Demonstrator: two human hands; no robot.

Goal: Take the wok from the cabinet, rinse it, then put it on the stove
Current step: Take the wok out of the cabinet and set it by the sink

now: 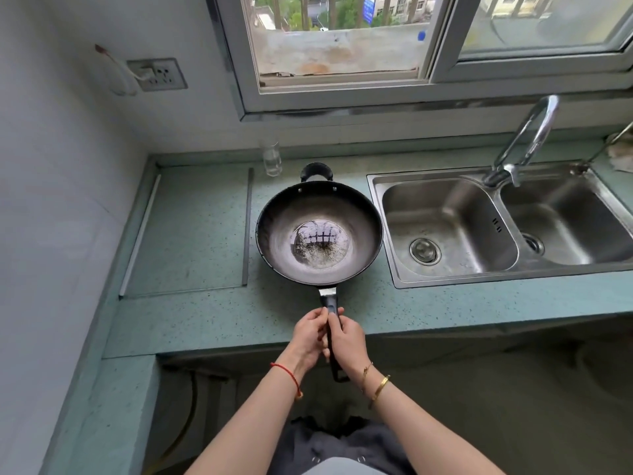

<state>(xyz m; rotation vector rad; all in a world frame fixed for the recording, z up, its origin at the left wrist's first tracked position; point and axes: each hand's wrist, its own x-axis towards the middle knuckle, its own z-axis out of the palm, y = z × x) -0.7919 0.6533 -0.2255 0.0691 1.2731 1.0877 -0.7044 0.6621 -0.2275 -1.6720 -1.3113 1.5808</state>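
Hands meet on the long black handle (331, 332) of a round dark metal wok (319, 231), which sits on the speckled green stone worktop (212, 317) just left of the stainless steel double sink (455, 231). The left hand (308, 337), with a red string bracelet (286, 375) at its wrist, has its grip curled about the handle from the left, thumb and fingers pressed to it. The right hand (347, 341), wearing gold bangles (375, 382), wraps the same handle from the right, its grip folded tight round it. The handle reaches past the front edge of the worktop toward the person, and its looped end shows below the right palm. The wok's bowl is upright, with a shallow pool of water in its worn, greyish bottom mirroring the window (342, 39) bars. Its small black loop helper handle (317, 171) points to the wall. A clear drinking glass (272, 159) stands behind the wok, to the left, apart from it. A curved chrome tap (527, 135) rises at the back of the sink. Left of the wok lies a flat recessed bay (191, 228) in the worktop.
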